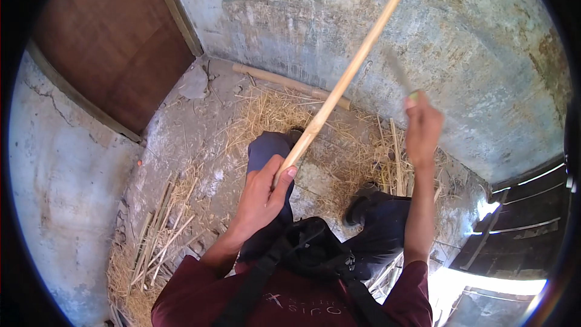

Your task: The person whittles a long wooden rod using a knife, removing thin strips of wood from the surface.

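Note:
My left hand (264,189) is closed round the lower end of a long pale wooden pole (345,79), likely stripped bamboo. The pole slants up and to the right, its far end in front of the wall. To the right of the pole, my right hand (422,126) grips a knife (396,66) by its handle, a bit of green showing at the thumb. The blade is blurred by motion and points up and to the left, apart from the pole.
A thicker bamboo pole (290,85) lies along the foot of the stained wall (460,30). Pale shavings (266,115) litter the floor, with split strips (157,236) at the left. A brown door (115,36) stands at upper left, and dark slats (520,230) at lower right.

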Tool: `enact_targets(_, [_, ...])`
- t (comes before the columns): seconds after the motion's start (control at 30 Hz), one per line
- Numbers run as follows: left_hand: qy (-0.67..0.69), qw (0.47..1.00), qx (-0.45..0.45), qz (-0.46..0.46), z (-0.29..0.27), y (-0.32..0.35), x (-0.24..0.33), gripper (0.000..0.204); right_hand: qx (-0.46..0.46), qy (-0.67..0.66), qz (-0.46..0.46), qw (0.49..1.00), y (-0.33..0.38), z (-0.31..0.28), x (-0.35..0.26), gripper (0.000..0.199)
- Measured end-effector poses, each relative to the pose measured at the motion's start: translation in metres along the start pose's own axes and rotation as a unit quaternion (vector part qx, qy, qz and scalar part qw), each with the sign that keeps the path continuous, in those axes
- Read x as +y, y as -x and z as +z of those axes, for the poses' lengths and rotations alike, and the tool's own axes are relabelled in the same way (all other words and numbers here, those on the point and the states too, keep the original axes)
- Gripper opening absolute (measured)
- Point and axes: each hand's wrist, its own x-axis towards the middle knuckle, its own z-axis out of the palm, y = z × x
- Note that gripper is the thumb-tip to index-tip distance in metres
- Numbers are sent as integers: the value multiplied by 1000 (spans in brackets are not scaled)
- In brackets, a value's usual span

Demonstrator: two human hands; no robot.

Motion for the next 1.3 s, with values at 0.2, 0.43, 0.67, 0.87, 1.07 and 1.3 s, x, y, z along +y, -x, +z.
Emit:
enact_targets(0.2, [84, 996, -37, -14, 14, -4, 8, 21, -120, -58, -155, 979, 34, 31, -37, 36])
enact_targets(0.43, [133, 991, -15, 29, 26, -5, 4, 17, -118, -34, -196, 973, 50, 41, -55, 36])
enact_targets(0.67, [69, 997, 4, 22, 21, -4, 8, 21, -76, 10, -222, 972, 51, 41, -60, 44])
enact_targets(0.87, [28, 998, 39, 44, 22, -5, 12, 18, -46, 59, -250, 965, 47, 46, -54, 46])
enact_targets(1.07, [13, 998, 31, 48, 22, -7, 10, 18, -29, 96, -269, 958, 45, 46, -47, 48])
enact_targets(1.3, [-27, 998, 53, 3, 6, 5, -5, 20, 73, 213, 34, 974, -7, 13, 30, 46])
